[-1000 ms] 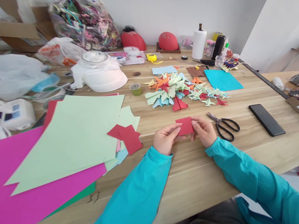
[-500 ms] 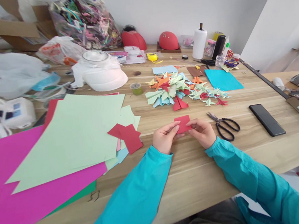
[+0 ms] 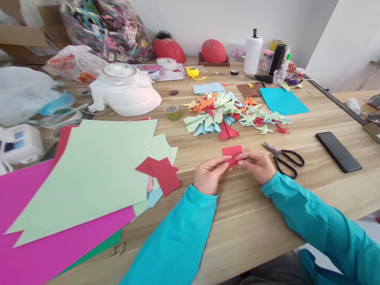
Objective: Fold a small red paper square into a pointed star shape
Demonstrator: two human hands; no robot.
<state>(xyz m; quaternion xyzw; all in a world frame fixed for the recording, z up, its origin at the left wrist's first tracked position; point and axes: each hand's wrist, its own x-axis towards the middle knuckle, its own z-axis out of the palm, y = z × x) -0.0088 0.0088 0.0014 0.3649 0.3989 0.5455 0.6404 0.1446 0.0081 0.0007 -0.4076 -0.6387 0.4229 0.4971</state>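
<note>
A small red paper square is pinched between both my hands above the wooden table. My left hand grips its lower left part with thumb and fingers closed. My right hand pinches its lower right part, fingers curled over it. Only the top half of the paper shows above my fingers. Both arms wear teal sleeves. Black-handled scissors lie just right of my right hand.
A heap of folded paper shapes lies beyond my hands. Large pale green and magenta sheets with red offcuts cover the left. A black phone and a blue sheet lie to the right. Clutter lines the back.
The red paper shows less above my fingers than a second ago. My fingertips have drawn closer together over its lower part, folding or pressing it.
</note>
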